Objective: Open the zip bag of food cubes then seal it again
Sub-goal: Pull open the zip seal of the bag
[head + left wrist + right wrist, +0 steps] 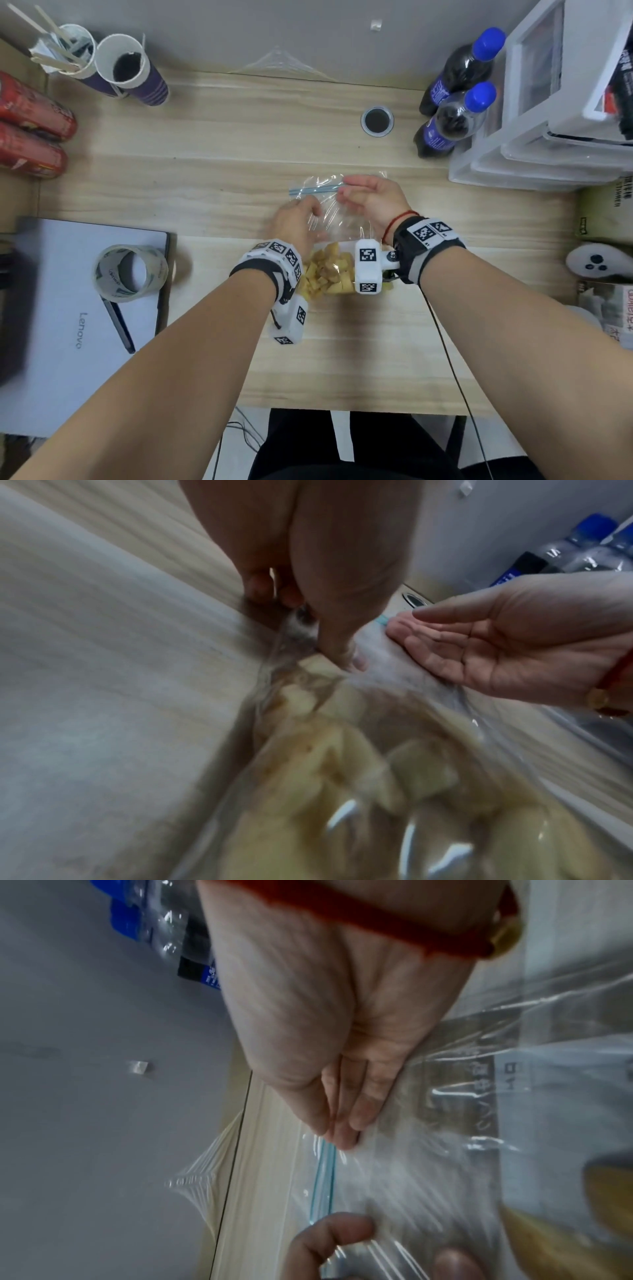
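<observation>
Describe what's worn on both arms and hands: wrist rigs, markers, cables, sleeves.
Bare forearms, no sleeves. Each wrist carries a black strap with a white band of square black-and-white markers and a white boxy camera module, also marker-tagged. Left hand: nothing else worn. Right hand: a red string bracelet with a gold bead; a thin black cable trails from its rig.

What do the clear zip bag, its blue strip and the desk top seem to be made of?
Clear zip bag: thin, glossy plastic film; it wrinkles, shines, and the yellow food cubes show through it.
Blue zip strip: probably a firmer plastic ridge, since it lies straight across the mouth.
Desk top: pale wood grain with a matte finish; real wood or printed laminate, I cannot tell.
</observation>
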{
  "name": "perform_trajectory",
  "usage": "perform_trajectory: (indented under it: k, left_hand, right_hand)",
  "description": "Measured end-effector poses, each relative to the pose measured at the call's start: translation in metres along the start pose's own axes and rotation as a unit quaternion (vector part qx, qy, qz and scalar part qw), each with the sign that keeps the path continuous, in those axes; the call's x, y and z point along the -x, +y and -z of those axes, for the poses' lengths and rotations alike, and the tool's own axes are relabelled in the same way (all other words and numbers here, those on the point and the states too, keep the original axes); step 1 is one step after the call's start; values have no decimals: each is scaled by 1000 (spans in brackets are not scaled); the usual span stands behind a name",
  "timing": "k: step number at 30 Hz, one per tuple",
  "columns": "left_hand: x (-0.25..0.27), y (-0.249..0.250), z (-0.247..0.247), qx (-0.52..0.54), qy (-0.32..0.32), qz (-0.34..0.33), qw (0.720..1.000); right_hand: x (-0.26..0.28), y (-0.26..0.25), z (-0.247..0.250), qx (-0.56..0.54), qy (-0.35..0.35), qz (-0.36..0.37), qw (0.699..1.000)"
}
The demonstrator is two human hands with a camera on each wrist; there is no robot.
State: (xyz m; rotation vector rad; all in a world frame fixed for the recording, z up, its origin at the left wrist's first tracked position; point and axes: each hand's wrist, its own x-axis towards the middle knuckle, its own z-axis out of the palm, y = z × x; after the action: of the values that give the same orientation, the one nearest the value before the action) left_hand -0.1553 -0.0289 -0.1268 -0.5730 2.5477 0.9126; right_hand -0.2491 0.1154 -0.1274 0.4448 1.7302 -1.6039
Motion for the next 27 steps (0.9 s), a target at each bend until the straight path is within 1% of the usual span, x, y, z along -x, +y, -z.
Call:
perform_trajectory:
  k: [2, 4, 6, 8, 9, 10, 11, 13, 16, 21, 24, 27]
  left_hand:
    - [0, -2, 4, 27, 8, 28, 999]
    - [0, -3, 9, 57, 40, 72, 995]
    - [-2, 0, 11, 91, 84, 129, 984]
    - [-6, 8, 15, 129, 113, 191, 966]
    - [-10, 11, 17, 145, 109, 220, 959]
    - [-12, 15, 20, 155, 89, 240, 954]
    - [-15, 15, 22, 164, 61, 247, 953]
    - [-17, 14, 23, 186, 44, 249, 950]
    - [-18, 6, 26, 237, 53, 257, 935]
    - [-22, -2, 26, 347, 61, 278, 894]
    - [-22, 1, 26, 382, 52, 269, 882]
    - [-24, 3, 26, 407, 64, 293, 863]
  right_hand:
    - [0, 1, 1, 0, 12, 3, 1000]
    - [2, 3, 4, -4, 6, 5, 1000]
    - [2, 4, 6, -1, 1, 12, 1000]
    - [2, 5, 6, 7, -2, 21, 1000]
    - [2, 5, 6, 8, -5, 23, 1000]
    - [2, 5, 6, 10, -8, 24, 1000]
    - [2, 5, 6, 12, -10, 25, 1000]
    - [2, 6, 7, 18, -11, 28, 999]
    - [1, 7, 8, 31, -10, 36, 999]
    - [1, 6, 6, 55, -15, 55, 997]
    - [3, 5, 6, 80, -16, 72, 994]
    - [7, 5, 10, 117, -17, 85, 989]
